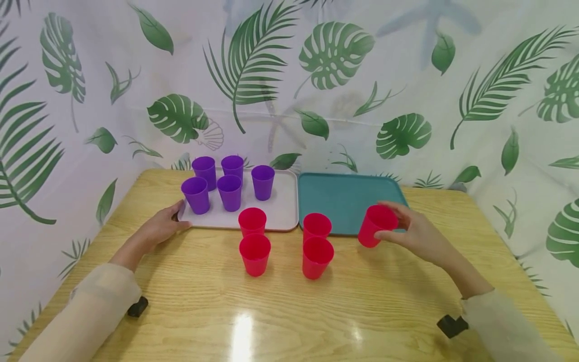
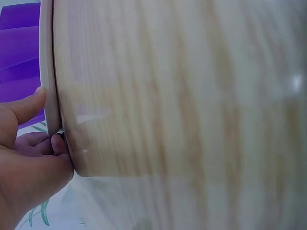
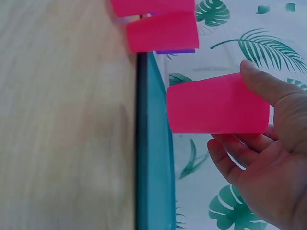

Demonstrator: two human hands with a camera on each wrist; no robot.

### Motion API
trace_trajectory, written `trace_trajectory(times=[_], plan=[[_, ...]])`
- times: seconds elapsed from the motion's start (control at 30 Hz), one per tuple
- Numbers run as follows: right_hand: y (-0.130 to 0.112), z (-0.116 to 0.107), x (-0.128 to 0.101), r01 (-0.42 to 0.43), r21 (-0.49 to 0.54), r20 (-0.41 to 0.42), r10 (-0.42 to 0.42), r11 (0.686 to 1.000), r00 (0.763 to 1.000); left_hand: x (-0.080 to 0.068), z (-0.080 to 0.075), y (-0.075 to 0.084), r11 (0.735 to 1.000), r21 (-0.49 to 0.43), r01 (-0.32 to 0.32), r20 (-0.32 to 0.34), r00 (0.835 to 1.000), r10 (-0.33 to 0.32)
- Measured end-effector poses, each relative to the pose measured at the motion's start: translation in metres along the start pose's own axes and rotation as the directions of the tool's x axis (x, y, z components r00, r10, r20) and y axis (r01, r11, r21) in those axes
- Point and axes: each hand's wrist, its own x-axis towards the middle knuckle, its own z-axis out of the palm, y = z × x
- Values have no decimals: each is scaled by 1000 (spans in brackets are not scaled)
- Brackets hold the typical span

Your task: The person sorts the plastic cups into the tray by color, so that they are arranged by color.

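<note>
My right hand (image 1: 418, 234) grips a red cup (image 1: 372, 229) by its sides, thumb on the near side and fingers behind. In the right wrist view this cup (image 3: 216, 106) is raised over the teal tray (image 3: 160, 177). My left hand (image 1: 165, 224) pinches the left front corner of the white tray (image 1: 282, 206), thumb at the rim (image 2: 47, 72) and fingers curled beneath. Several purple cups (image 1: 229, 193) stand upright on the white tray. Several more red cups (image 1: 255, 255) stand on the table in two columns, in front of the trays.
The teal tray (image 1: 344, 196) lies right beside the white one at the back of the wooden table (image 1: 280, 311). A leaf-patterned cloth (image 1: 280, 85) hangs close behind and at both sides. Black wrist devices (image 1: 452, 326) sit at both sleeves.
</note>
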Motion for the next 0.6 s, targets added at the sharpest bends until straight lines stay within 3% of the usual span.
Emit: trace_trajectory(times=[0.17, 0.37, 0.6], plan=[[1, -15, 10, -19, -18, -29, 18, 1000, 999, -1, 0, 3, 1000, 0, -1, 0, 1000, 1], [7, -33, 25, -82, 31, -59, 84, 996, 995, 0, 0, 2, 1000, 7, -10, -7, 1000, 10], [14, -50, 48, -121, 61, -147, 128, 991, 981, 1, 0, 0, 1000, 2, 9, -7, 1000, -9]])
